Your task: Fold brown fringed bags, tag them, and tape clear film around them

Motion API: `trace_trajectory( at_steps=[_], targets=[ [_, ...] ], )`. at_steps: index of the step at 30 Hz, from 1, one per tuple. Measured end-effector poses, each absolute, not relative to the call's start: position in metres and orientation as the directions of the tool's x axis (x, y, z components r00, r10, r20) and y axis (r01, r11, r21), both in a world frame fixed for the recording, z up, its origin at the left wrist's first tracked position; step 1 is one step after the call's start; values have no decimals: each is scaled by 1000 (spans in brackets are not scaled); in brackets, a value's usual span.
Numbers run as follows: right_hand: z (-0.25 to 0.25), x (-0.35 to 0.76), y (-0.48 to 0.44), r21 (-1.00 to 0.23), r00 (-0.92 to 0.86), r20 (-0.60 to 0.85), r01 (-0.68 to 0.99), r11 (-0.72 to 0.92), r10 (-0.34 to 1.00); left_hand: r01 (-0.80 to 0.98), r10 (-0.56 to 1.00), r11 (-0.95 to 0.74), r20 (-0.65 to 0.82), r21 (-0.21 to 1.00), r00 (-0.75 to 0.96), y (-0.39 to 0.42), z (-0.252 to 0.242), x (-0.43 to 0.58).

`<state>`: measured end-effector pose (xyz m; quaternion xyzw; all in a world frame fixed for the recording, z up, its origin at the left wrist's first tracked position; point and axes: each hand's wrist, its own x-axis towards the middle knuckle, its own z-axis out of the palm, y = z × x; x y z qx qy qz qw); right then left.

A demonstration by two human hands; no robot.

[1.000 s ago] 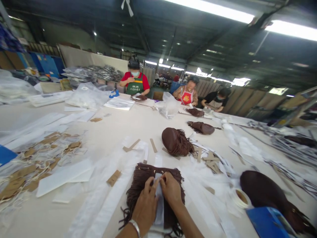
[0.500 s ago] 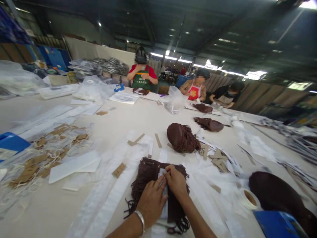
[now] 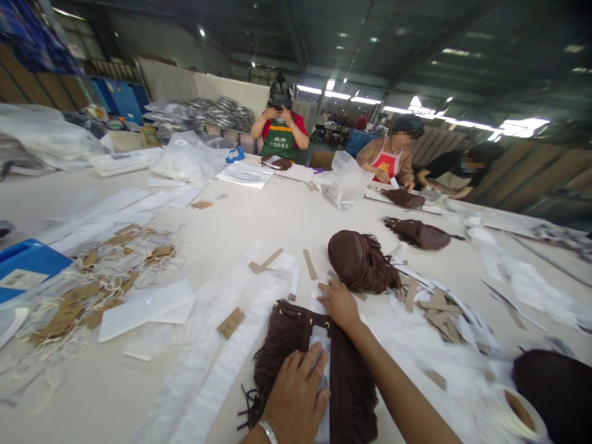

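Observation:
A dark brown fringed bag [image 3: 289, 327] with metal eyelets along its top edge lies flat on the table in front of me. Down its middle runs a pale, translucent strip [image 3: 320, 338]. My left hand [image 3: 296, 388], with a silver bangle on the wrist, rests flat across the strip and the bag with its fingers stretched out. Past the bag's top edge, my right hand [image 3: 341, 305] reaches over a white strip on the table, fingers apart, with no item visible in it. Its forearm crosses above the bag's right side.
Beyond my right hand lies a stuffed brown fringed bag [image 3: 346, 259], with brown paper strips [image 3: 439, 314] beside it. Brown tags with strings [image 3: 74, 302] are heaped at left, near a blue box [image 3: 32, 265]. A tape roll [image 3: 518, 413] stands at right. Co-workers sit across the table.
My right hand has left the strip on the bag and moved forward past the top edge, its fingers spreading. My left hand stays on the strip. The view has shifted slightly.

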<state>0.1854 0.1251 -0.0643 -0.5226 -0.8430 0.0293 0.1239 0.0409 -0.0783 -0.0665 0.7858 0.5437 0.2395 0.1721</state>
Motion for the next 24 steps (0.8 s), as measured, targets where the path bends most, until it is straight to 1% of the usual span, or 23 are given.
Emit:
trace_trajectory(
  at_steps=[4, 7, 10, 13, 18, 20, 22, 24],
  targets=[
    [-67, 184, 119, -158, -461, 211, 854, 495, 862, 781, 929, -370, 220, 503, 298, -76, -69, 41],
    [-63, 185, 113, -198, -432, 261, 851, 486, 863, 789, 916, -398, 253, 468, 312, -75, -73, 42],
    [-61, 185, 109, -269, -361, 289, 859, 437, 887, 799, 912, -404, 258, 445, 317, -73, -76, 42],
    [-58, 183, 106, -296, -305, 255, 879, 374, 918, 804, 915, -400, 246, 439, 321, -74, -76, 43],
    [-51, 182, 106, -217, -303, 159, 918, 333, 940, 812, 905, -414, 277, 411, 322, -75, -74, 43],
    [-50, 182, 107, -226, -287, 115, 925, 306, 951, 822, 902, -417, 287, 388, 322, -76, -73, 44],
    [-50, 184, 108, -307, -277, 103, 905, 295, 955, 832, 902, -416, 281, 368, 327, -77, -73, 45],
    [-53, 185, 110, -478, -273, 126, 826, 299, 954, 841, 902, -416, 272, 346, 335, -77, -72, 45]
  ],
)
